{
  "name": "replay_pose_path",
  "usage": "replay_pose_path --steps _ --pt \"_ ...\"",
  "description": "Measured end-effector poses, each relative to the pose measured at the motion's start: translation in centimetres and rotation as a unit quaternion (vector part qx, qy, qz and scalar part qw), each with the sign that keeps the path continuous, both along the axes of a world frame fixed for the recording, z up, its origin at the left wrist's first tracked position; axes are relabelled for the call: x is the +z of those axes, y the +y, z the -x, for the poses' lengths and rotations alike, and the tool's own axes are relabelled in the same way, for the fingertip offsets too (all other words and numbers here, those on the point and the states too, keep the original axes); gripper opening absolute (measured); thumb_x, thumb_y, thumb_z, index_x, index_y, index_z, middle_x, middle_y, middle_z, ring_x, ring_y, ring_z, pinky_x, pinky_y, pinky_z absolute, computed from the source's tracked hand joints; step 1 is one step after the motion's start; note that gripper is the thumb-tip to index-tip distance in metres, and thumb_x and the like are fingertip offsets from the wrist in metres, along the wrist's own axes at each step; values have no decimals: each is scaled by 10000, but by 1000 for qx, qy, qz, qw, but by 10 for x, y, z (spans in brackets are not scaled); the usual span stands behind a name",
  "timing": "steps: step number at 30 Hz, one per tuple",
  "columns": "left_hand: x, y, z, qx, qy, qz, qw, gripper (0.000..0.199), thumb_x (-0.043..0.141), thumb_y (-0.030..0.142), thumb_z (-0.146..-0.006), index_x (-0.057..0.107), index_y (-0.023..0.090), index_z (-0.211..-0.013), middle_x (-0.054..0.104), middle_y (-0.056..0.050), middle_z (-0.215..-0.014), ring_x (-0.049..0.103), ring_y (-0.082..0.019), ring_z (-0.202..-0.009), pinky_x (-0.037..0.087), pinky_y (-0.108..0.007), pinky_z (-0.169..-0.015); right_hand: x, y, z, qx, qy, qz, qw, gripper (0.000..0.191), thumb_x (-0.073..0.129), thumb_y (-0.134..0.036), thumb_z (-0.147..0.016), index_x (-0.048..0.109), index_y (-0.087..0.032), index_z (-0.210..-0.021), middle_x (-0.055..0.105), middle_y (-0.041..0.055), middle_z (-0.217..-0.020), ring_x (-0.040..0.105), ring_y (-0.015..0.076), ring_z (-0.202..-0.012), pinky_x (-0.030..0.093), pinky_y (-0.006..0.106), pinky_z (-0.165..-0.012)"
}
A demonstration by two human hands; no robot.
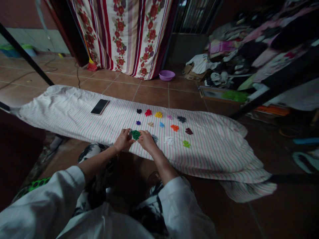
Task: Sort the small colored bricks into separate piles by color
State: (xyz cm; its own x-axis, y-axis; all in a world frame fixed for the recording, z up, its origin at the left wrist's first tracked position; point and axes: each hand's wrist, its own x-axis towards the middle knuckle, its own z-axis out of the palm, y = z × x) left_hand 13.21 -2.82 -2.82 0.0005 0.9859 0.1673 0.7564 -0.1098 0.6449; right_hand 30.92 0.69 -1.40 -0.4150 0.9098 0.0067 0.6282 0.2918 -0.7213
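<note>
A pile of small dark green pieces (136,134) lies on the striped cloth (209,156), between my two hands. My left hand (124,140) touches its left side, fingers curved and apart. On its right side is my right hand (146,139), its fingertips at the pile's edge; whether they pinch a piece is too small to tell. Beside my right hand sits a grey pile (155,138), partly hidden. Farther right are a white pile (169,140) and a lime green pile (186,144). Behind them lie red (148,113), yellow (159,114), orange (174,127) and several other small piles.
A phone (100,107) rests on the cloth at the left. Beyond the cloth, a purple basin (166,75) stands on the tiled floor before a floral curtain (124,36). Heaped clothes (239,49) are at the back right. Black poles flank the cloth.
</note>
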Motion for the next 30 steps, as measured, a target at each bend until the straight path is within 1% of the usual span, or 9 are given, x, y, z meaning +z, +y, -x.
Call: replay_pose_path --steps 4,9,13,16,19,22,25,28,30 --pt "-3 -12 -5 27 -8 -34 999 468 701 320 -777 503 180 -1177 528 -84 -1093 582 -215 -1012 522 -394 -894 3 1 -1 1 -26 -16 1000 428 621 -97 -799 561 -133 -1221 562 108 -1110 617 137 -889 496 294 -902" --pt "0 -26 -9 29 -3 -22 999 324 629 358 -828 518 173 -1069 512 -70 -1032 567 -200 -974 516 -387 -879 7 -1 0 -6 -54 -27 998 419 634 -128 -804 574 -161 -1218 576 104 -1108 610 157 -912 478 308 -902" --pt "7 -28 -10 13 1 4 1000 388 650 313 -803 520 192 -1148 493 -62 -1065 575 -180 -935 517 -384 -874 11 -1 1 -8 -62 -23 998 393 644 -126 -792 602 -169 -1181 592 95 -1088 611 161 -900 472 301 -879" --pt "14 -24 -10 8 4 24 1000 487 686 349 -783 512 210 -1216 501 -43 -1024 589 -177 -917 522 -364 -851 11 -1 1 -7 -70 -27 997 388 650 -124 -790 609 -167 -1174 598 100 -1079 614 169 -904 465 301 -876" --pt "18 -20 -10 8 16 37 999 521 703 394 -780 518 213 -1232 512 -45 -1026 602 -180 -909 523 -350 -831 11 1 1 -1 -82 -39 996 370 653 -141 -799 614 -166 -1167 599 109 -1077 612 180 -935 463 293 -873" --pt "16 -15 -10 10 39 36 999 484 703 370 -786 538 194 -1205 519 -66 -1067 609 -192 -914 523 -353 -825 11 4 2 2 -88 -38 995 363 630 -128 -807 610 -171 -1167 597 103 -1073 613 171 -902 474 286 -849" --pt "9 -11 -9 0 40 13 999 418 660 314 -825 545 202 -1211 528 -69 -1066 613 -187 -919 526 -337 -817 8 7 1 9 -76 -37 996 379 624 -106 -796 606 -166 -1170 585 95 -1069 615 159 -874 487 284 -848" --pt "4 -10 -9 -16 40 -18 999 389 612 325 -868 551 224 -1238 534 -65 -1052 607 -185 -939 522 -333 -838 3 9 -2 24 -37 -41 998 387 634 -90 -788 607 -184 -1163 578 67 -1041 616 142 -881 501 269 -853" --pt "4 -9 -8 -22 45 -19 999 382 599 343 -877 561 225 -1238 536 -68 -1048 604 -190 -948 521 -334 -844 1 9 -4 26 -12 -37 999 392 639 -89 -792 605 -202 -1167 573 52 -1033 620 126 -858 515 257 -829"
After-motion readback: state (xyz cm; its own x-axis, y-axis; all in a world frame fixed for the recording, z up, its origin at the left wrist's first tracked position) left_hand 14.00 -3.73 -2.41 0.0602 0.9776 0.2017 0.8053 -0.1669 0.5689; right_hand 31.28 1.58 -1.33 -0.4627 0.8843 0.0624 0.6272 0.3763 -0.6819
